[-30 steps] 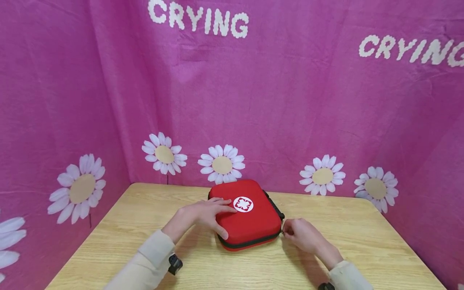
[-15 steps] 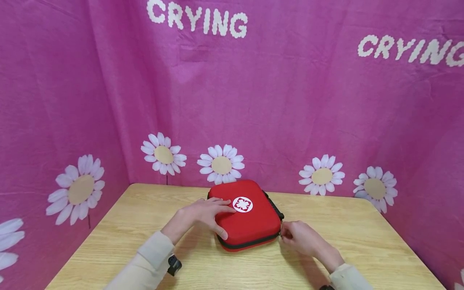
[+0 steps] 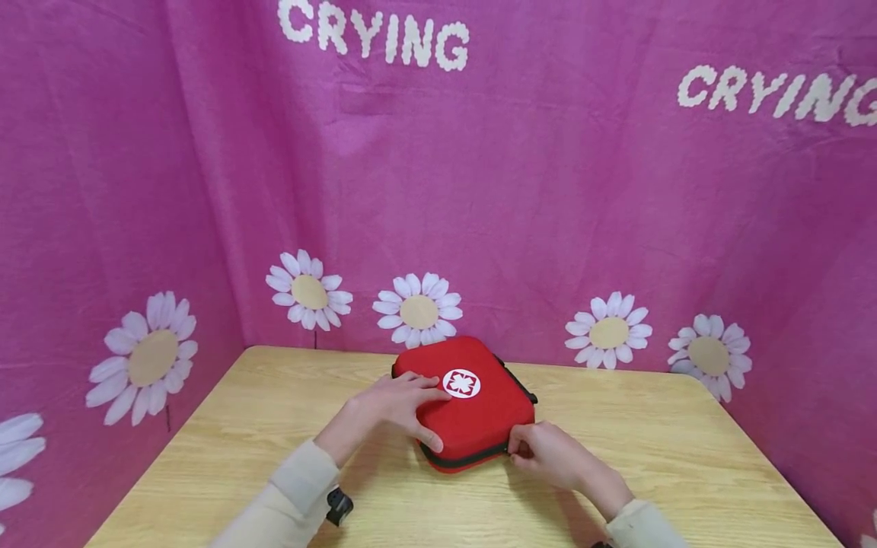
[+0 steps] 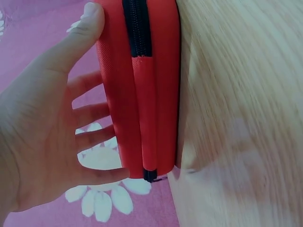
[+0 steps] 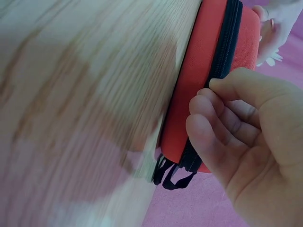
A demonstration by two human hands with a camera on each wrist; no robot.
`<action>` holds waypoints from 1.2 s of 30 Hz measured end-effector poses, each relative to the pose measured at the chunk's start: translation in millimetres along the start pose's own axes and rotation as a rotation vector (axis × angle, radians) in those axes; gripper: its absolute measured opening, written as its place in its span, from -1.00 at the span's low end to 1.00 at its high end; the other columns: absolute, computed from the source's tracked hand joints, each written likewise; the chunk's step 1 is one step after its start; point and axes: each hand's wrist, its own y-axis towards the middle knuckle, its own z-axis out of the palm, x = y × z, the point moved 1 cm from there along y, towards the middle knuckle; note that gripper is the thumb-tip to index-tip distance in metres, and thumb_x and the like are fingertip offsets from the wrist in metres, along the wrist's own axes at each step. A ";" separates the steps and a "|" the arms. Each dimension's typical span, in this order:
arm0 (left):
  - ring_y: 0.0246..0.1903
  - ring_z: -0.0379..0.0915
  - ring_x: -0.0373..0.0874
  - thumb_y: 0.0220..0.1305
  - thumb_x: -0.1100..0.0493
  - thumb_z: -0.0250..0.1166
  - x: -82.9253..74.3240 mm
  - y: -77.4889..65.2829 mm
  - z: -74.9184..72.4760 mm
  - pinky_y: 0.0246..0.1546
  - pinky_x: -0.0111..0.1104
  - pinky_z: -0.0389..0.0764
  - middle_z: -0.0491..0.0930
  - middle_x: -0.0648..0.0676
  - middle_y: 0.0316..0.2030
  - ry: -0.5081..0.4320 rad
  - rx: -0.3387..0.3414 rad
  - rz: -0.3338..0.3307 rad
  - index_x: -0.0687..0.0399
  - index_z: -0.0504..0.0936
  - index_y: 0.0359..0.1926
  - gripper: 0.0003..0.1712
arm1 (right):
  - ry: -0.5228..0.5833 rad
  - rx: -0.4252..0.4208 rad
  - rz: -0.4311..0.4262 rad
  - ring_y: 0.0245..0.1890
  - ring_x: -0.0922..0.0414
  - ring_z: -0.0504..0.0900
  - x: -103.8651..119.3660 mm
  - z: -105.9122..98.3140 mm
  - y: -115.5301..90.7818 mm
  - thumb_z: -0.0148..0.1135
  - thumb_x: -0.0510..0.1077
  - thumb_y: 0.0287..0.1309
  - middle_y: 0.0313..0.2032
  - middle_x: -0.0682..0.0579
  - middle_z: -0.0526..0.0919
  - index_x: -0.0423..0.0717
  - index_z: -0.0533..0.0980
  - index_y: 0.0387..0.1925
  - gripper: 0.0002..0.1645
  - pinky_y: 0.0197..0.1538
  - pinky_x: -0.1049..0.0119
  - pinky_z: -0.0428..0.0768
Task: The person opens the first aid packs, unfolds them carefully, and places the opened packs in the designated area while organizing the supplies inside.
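Note:
A red zip-up first-aid case (image 3: 486, 415) with a white round emblem lies flat on the wooden table. My left hand (image 3: 400, 403) rests on the left part of its lid, fingers spread and straight, thumb near the front edge. With thumb and index finger, my right hand (image 3: 551, 457) pinches the zipper pull at the front right corner; the fingertips mostly hide the pull. The black zipper (image 5: 226, 40) runs along the case's side, its teeth together on the stretch beyond the fingers. In the left wrist view, the left fingers (image 4: 92, 113) lie over the lid's edge.
A black carry handle (image 3: 518, 383) sits on the case's right side, and black straps (image 5: 175, 177) hang at one corner. The wooden table (image 3: 658, 457) reaches back to a purple curtain (image 3: 514, 190) printed with daisies and lettering.
My right hand has moved left round the case's right corner onto the front side, pinching the zipper pull. The case has turned slightly; my left hand has shifted a little right with it.

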 end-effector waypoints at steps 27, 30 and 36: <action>0.33 0.21 -0.01 0.06 -0.24 0.45 7.1 2.8 0.7 0.34 -0.01 0.28 0.34 0.01 0.33 -0.023 -0.046 0.083 -0.34 0.42 0.37 -0.18 | 0.041 -0.064 0.101 -0.54 0.43 0.33 -18.6 2.6 -7.5 0.29 -0.30 0.00 -0.59 0.32 0.42 0.04 0.51 -0.48 -0.82 -0.42 0.47 0.36; 0.44 0.08 0.07 0.13 -0.16 0.42 17.3 -0.1 4.7 0.42 0.09 0.14 0.24 0.04 0.44 -0.053 -0.055 0.078 -0.34 0.37 0.41 -0.19 | 0.043 -0.080 0.115 -0.56 0.43 0.32 -19.9 1.9 -8.1 0.29 -0.32 -0.01 -0.61 0.31 0.43 0.02 0.51 -0.49 -0.83 -0.44 0.47 0.36; 0.43 0.10 0.12 0.16 -0.15 0.40 22.4 -1.3 12.5 0.40 0.15 0.15 0.26 0.07 0.43 -0.037 -0.105 0.106 -0.29 0.36 0.42 -0.20 | 0.053 -0.085 0.115 -0.55 0.43 0.35 -19.7 3.5 -8.6 0.31 -0.30 0.03 -0.59 0.30 0.46 0.02 0.53 -0.49 -0.84 -0.43 0.48 0.40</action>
